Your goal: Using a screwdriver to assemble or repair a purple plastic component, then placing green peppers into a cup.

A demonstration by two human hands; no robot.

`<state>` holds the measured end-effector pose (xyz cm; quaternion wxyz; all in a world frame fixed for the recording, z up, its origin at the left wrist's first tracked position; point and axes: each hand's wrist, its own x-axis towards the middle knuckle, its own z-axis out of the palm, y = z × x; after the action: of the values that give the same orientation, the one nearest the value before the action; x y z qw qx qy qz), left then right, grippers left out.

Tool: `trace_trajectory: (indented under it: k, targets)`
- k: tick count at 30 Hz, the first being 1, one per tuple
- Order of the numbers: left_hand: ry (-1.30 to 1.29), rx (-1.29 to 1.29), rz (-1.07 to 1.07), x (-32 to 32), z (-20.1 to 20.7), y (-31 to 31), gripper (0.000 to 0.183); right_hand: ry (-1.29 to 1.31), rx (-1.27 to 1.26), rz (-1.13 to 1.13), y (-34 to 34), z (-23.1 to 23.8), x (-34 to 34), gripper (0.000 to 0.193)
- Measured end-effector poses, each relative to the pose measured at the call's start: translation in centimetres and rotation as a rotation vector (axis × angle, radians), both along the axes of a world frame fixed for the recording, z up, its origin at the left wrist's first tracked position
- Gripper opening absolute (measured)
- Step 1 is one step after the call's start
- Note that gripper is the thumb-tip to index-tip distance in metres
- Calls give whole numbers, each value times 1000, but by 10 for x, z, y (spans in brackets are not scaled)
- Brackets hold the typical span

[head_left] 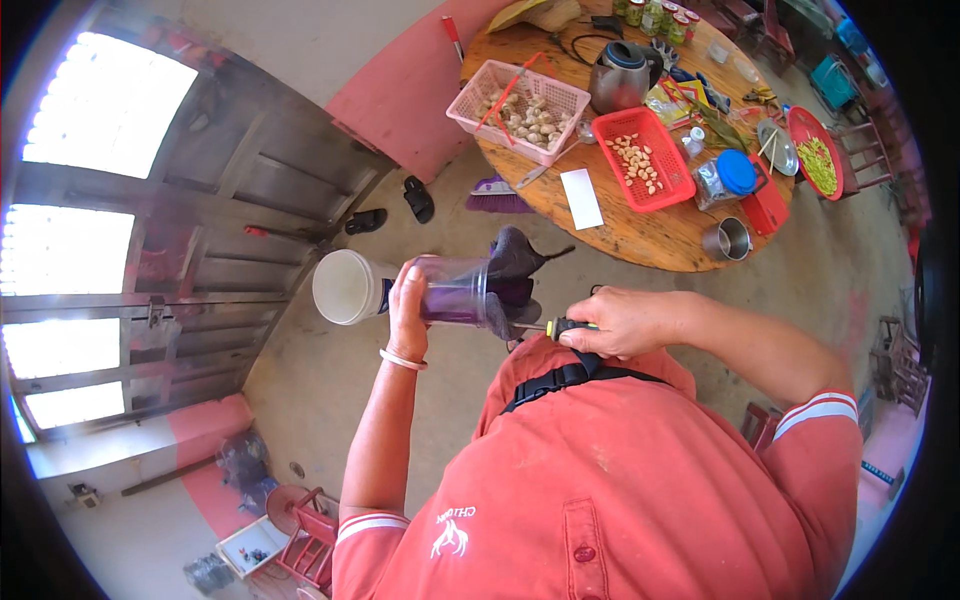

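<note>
My left hand [408, 318] is wrapped round a clear plastic jar [450, 272] held on its side, its mouth toward the right. Something purple shows through the wall. Dark grey, cloth-like material [513, 256] bulges out at the mouth, with a thin dark tail trailing to the right. In my right hand [628, 322] is a screwdriver [572, 326] with a black and yellow-green handle. Its thin metal shaft points left and meets the lower edge of the grey material; the tip is hidden there.
A white bucket [343, 288] stands just left of the jar. Beyond, a round wooden table [640, 235] bears a pink basket [462, 108] of bulbs, a red basket [660, 198] of cloves, a kettle [612, 85] and a metal cup [728, 240]. A purple broom [497, 196] and black sandals [418, 200] lie on the floor.
</note>
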<state>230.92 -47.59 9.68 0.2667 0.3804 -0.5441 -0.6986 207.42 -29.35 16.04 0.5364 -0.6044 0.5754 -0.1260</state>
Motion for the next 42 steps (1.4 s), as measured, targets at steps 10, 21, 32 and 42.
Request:
trace_trajectory:
  k: [10,21,32,42]
  targets:
    - [304,-106,72,-9,30,-20,69,-810,374,-408,44,-37,0,37]
    - [654,522,82,-12,20,-21,84,-974,181,-598,78,-6,-5,22]
    - [236,281,372,31,5,-72,69,-774,229,-661,79,-15,-5,24]
    - [183,161,-28,-17,27,0,65,-1,-309,-302,36,13,8,26]
